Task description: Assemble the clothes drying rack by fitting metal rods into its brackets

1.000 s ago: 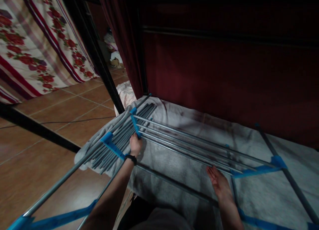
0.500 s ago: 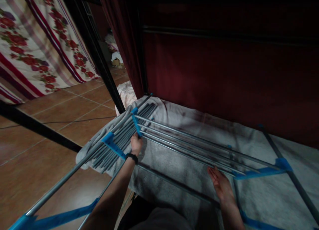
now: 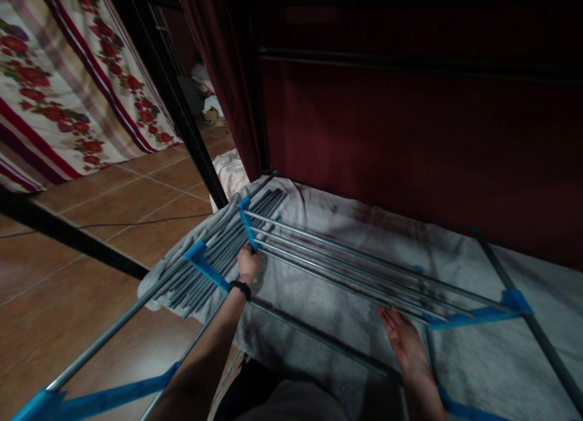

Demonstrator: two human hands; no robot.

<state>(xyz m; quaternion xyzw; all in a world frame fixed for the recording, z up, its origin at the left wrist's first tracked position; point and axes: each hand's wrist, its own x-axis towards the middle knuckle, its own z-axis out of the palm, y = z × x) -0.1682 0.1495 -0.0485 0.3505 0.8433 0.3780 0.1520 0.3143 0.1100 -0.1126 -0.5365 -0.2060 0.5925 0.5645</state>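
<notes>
A rack of grey metal tubes with blue plastic brackets stands over a pale blanket. My left hand (image 3: pixel 248 264), with a black band (image 3: pixel 240 288) on its wrist, is closed around the lower end of a blue bracket (image 3: pixel 247 223). Several metal rods (image 3: pixel 337 258) run from that bracket to another blue bracket (image 3: pixel 476 316) on the right. With fingers stretched out, my right hand (image 3: pixel 403 339) is at the nearest rod, close to its right end; whether it touches is hard to tell. Left of my left hand is a third blue bracket (image 3: pixel 204 266) on a side tube (image 3: pixel 109 333).
Loose grey tubes (image 3: pixel 200 293) lie in a bundle on the blanket (image 3: pixel 314 311). Black frame posts (image 3: pixel 182 105) rise at the left. A dark red curtain (image 3: pixel 410 147) hangs behind. On the tiled floor (image 3: pixel 109 239) runs a thin cable (image 3: pixel 136 222).
The rack's left side and my left hand have shifted very slightly left. Both hands keep the same pose and places on the rack.
</notes>
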